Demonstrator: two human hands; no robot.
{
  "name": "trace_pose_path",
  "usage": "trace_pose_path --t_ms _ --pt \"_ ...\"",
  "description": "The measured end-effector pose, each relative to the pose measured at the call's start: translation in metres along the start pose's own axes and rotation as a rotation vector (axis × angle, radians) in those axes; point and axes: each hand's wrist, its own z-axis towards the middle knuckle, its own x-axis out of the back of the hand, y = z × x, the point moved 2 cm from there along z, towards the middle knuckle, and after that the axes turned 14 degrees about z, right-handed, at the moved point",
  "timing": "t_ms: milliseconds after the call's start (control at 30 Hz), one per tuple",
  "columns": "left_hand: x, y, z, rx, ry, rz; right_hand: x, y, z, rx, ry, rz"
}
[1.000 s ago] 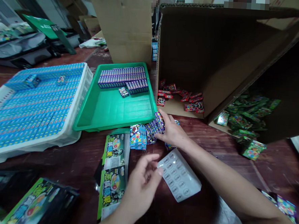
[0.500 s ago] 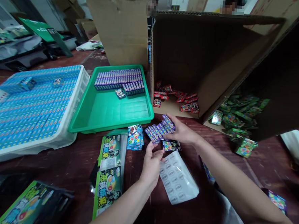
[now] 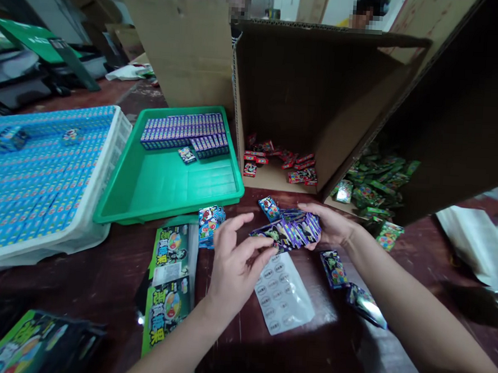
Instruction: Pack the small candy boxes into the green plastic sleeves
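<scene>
My right hand (image 3: pixel 328 226) is wrapped round the right end of a fanned row of small purple candy boxes (image 3: pixel 299 230). Reaching in from the left, my left hand (image 3: pixel 236 259) pinches thumb and forefinger at the row's near left edge, on one purple box; its other fingers are raised. Just behind the row lies a blue candy box (image 3: pixel 268 208). A small stack of blue candy boxes (image 3: pixel 208 224) sits left of my left hand. Under the row, a sheet of round printed stickers (image 3: pixel 284 295) lies on the dark table.
A green tray (image 3: pixel 167 207) holds rows of purple boxes; left of it stands a white crate (image 3: pixel 99 186) of blue boxes. Cardboard cartons hold red boxes (image 3: pixel 302 176) and green boxes (image 3: pixel 376 183). Black-green printed pouches (image 3: pixel 168 305) lie at left, a purple box (image 3: pixel 334 269) by my right forearm.
The purple boxes have been turned from their colourful edges to their dark printed faces and fanned. My left hand has come up to their near left edge. The view has shifted right.
</scene>
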Motion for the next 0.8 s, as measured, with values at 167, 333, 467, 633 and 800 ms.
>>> trace_pose_path --t_ms 167,333,467,633,800 --pt "-0.004 -0.004 0.006 0.299 -0.329 -0.319 -0.007 0.012 0.008 -0.159 -0.051 -0.057" --pt "-0.006 0.005 -0.003 0.398 -0.748 -0.648 -0.021 0.016 0.031 -0.155 -0.109 -0.334" --pt "-0.004 0.01 -0.009 0.532 -0.782 -0.822 -0.035 0.013 0.05 -0.215 -0.165 -0.462" --pt "-0.006 0.007 -0.014 0.683 -0.601 -0.859 -0.045 -0.002 0.059 -0.273 -0.269 -0.302" --pt "-0.017 0.012 -0.006 0.977 -0.373 -1.068 -0.04 -0.007 0.064 -0.18 -0.353 -0.114"
